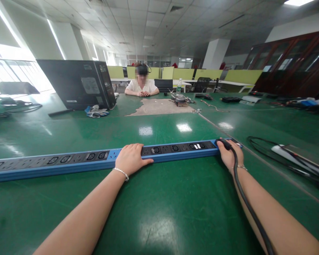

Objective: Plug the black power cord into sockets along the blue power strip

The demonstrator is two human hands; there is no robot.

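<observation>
A long blue power strip (77,166) with a row of black sockets lies across the green table in front of me. My left hand (130,157) is wrapped over its middle, thumb along the near side. At the strip's right end, my right hand (230,154) grips a black plug (223,143) against the strip's top face. A thick black cord (244,198) runs from the plug down along my right forearm. My fingers partly hide the plug, so I cannot tell how deep it sits in a socket.
Across the green table (164,198) sits a person (141,85), hands together. A black computer case (80,85) and gloves (96,111) stand at back left. Black cables (265,150) lie at right. A bottle (179,86) stands behind a metal device (180,100).
</observation>
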